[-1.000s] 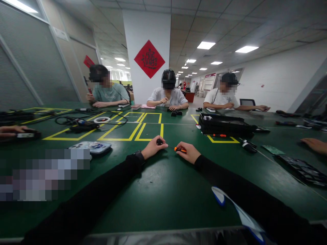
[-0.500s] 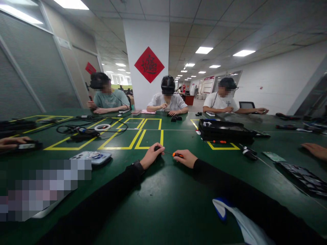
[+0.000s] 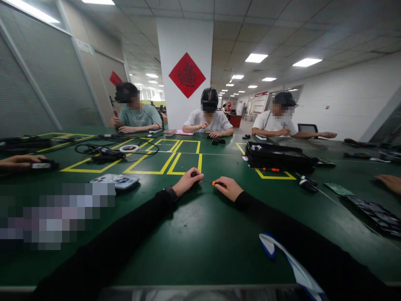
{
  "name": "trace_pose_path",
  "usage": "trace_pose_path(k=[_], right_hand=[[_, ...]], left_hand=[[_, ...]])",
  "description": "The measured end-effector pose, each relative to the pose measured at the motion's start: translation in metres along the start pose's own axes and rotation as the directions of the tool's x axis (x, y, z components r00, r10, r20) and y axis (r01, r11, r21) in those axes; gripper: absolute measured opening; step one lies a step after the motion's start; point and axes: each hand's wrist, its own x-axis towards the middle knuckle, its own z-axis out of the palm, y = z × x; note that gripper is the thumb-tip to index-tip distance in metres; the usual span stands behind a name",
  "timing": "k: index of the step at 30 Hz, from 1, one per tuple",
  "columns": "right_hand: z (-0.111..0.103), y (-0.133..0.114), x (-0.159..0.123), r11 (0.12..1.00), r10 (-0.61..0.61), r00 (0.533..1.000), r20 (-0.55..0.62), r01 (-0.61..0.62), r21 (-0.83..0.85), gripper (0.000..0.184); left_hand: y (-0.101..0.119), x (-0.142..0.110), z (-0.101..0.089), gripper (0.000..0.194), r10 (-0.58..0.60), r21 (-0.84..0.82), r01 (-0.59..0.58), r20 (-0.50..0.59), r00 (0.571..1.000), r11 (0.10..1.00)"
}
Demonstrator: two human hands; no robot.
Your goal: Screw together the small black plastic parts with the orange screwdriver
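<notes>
My left hand (image 3: 186, 182) rests on the green table (image 3: 200, 234), fingers closed round a small black object (image 3: 194, 174) that I cannot name. My right hand (image 3: 231, 187) lies a little to its right, pinching the orange handle of a small screwdriver (image 3: 215, 183). The screwdriver's thin shaft points left toward the black object. Both arms wear black sleeves, and a watch sits on my left wrist.
A phone (image 3: 115, 181) lies left of my hands, a black case (image 3: 278, 156) to the right rear. Cables and a white tape ring (image 3: 128, 148) sit among yellow floor-tape boxes. Three people sit across the table. Other people's hands show at the left edge (image 3: 19, 159) and right edge (image 3: 390, 182).
My hands stay together on the same spot, with the same grips. The head camera has shifted slightly, tilting the view.
</notes>
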Motion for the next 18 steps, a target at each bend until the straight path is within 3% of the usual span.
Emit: trace_pose_path(k=[3, 7, 18], right_hand=[[0.002, -0.0007, -0.0027, 1.0, 0.023, 1.0, -0.009, -0.023, 0.019, 0.018], [0.0024, -0.0031, -0.0067, 0.997, 0.065, 0.998, -0.011, -0.065, 0.047, 0.018], [0.0025, -0.0021, -0.0035, 0.999, 0.047, 0.999, -0.018, -0.047, 0.002, 0.018]], left_hand=[[-0.0024, 0.0, -0.0006, 0.03, 0.014, 0.085, -0.011, -0.038, 0.999, 0.996], [-0.0045, 0.0006, -0.001, 0.029, 0.058, 0.14, -0.056, -0.01, 0.998, 0.989], [-0.005, 0.0016, -0.0002, 0.028, 0.083, 0.081, -0.09, 0.08, 0.993, 0.993]])
